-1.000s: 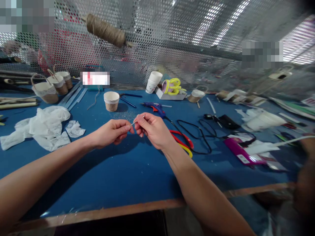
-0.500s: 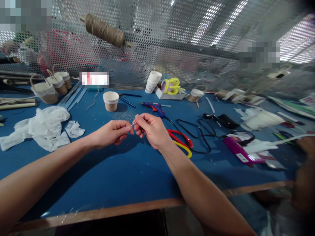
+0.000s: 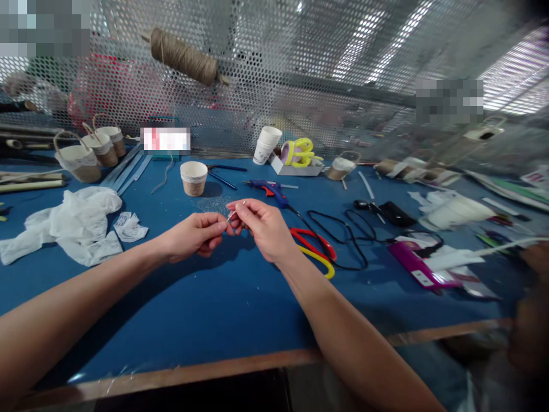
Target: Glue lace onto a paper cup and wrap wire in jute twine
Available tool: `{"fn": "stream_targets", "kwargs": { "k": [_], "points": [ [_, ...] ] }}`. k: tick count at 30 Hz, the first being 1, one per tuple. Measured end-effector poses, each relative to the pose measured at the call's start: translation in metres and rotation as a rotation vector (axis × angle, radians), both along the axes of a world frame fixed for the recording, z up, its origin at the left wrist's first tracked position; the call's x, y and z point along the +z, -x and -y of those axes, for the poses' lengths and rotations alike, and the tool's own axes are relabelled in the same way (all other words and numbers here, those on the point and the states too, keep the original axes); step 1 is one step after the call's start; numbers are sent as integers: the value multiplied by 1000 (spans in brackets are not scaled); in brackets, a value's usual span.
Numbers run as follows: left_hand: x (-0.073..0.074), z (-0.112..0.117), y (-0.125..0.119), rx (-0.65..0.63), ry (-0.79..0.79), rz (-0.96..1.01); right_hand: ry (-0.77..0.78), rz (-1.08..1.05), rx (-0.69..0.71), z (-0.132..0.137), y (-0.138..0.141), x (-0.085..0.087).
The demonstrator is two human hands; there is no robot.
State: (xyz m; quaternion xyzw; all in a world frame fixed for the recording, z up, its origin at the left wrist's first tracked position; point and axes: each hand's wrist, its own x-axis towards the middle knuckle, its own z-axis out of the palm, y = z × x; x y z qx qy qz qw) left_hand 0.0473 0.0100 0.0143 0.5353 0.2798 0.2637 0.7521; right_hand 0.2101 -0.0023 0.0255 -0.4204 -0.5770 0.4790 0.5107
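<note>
Fingers of left hand and right hand pinch a thin pale piece

Legible text: none. Small dark print on the stacked white paper cups, too small to read. White rectangular label with two small dark marks on the glossy purple box-shaped case; marks not resolved. White panel with pinkish-red patch at the teal frame: pixelated, unreadable. White card, far right: reddish marking, blurred.
</note>
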Motion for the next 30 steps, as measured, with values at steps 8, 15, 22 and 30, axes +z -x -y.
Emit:
{"fn": "stream_targets", "kwargs": {
  "k": [8,15,22,30],
  "points": [
    [1,2,1,-26,-64,-67,33,-72,-25,0,0,-2],
    [7,-3,7,-83,35,-62,93,-150,-62,-4,-6,3],
    [5,-3,5,-41,-16,-102,129,-66,54,-3,-6,3],
    [4,-3,2,25,-158,-193,88,58,106,0,-3,2]
  ]
}}
